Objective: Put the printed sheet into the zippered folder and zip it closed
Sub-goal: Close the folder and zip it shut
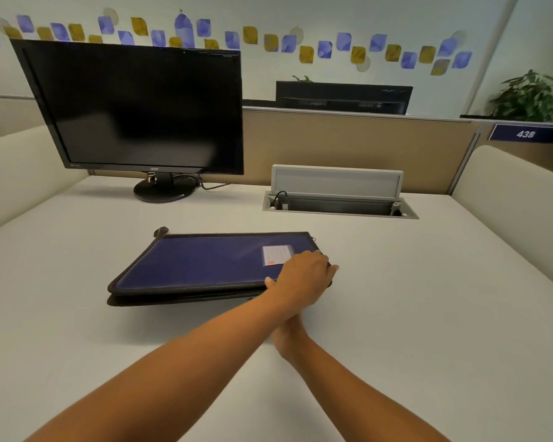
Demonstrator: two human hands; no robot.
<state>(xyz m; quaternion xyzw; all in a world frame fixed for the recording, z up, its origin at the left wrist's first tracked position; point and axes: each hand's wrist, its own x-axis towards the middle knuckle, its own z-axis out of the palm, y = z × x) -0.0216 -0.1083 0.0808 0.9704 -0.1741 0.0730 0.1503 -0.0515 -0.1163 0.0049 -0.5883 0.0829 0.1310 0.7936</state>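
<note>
Matte desk [396, 314] — flat, rectangular purple folder [198, 263].

Both forearms bare, uncovered from the bottom of the frame up to the wrists; no fabric in sight. Left hand [300, 275], at the near right corner of the zippered folder [205, 263]: bare, knuckles rounded, thumb tip showing. Right hand [292, 323], just short of that same corner: blurred, mostly hidden behind the left wrist, bare where visible.
</note>
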